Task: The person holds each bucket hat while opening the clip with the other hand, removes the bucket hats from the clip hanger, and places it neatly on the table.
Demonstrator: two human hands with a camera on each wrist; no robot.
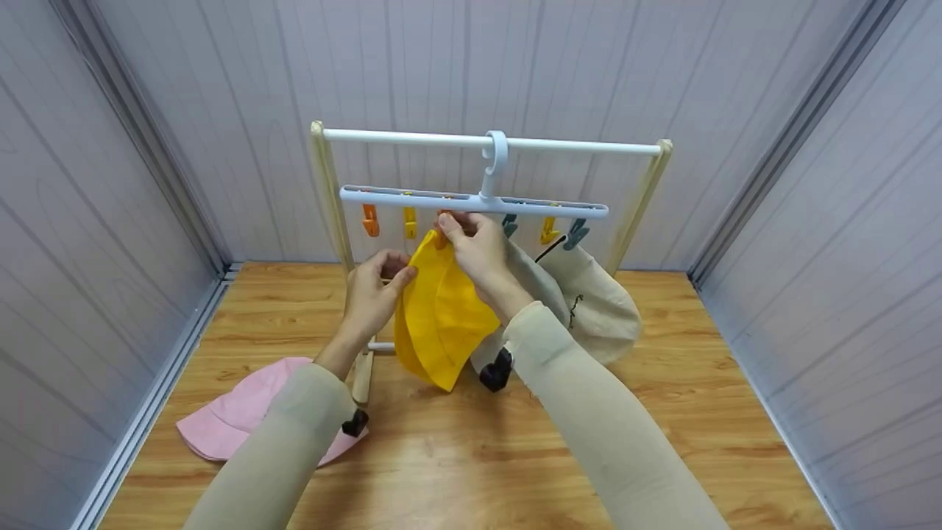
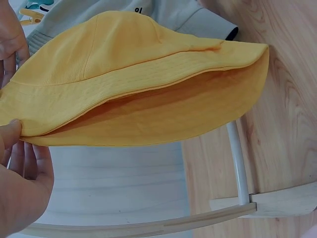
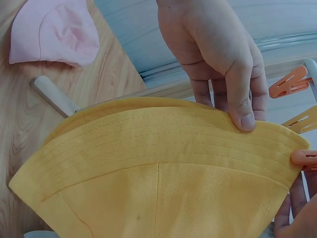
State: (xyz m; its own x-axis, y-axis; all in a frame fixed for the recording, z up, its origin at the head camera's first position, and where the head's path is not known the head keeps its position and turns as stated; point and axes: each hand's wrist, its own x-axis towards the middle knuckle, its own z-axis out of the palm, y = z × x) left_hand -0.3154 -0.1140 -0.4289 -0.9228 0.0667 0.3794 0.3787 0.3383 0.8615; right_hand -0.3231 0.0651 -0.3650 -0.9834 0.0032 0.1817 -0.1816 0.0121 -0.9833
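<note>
A yellow bucket hat (image 1: 445, 316) hangs folded, brim edges together, below a pale blue clip hanger (image 1: 427, 199). My left hand (image 1: 374, 291) pinches its brim between thumb and fingers, also plain in the right wrist view. Up at the hat's top corner, my right hand (image 1: 482, 254) holds an orange clip (image 3: 304, 157) whose jaws sit over the brim. Part of that hand is hidden behind the hat in the right wrist view. A grey hat (image 2: 176, 17) and a beige hat (image 1: 603, 309) hang to the right of the yellow one.
The hanger hooks over the white rod (image 1: 589, 146) of a wooden-sided rack (image 1: 640, 206). Left of the yellow hat dangle an orange clip (image 1: 370, 221) and a yellow clip (image 1: 410, 222). On the wood-grain floor (image 1: 434, 471) lies a pink bucket hat (image 1: 235, 412). Pale panels enclose the space.
</note>
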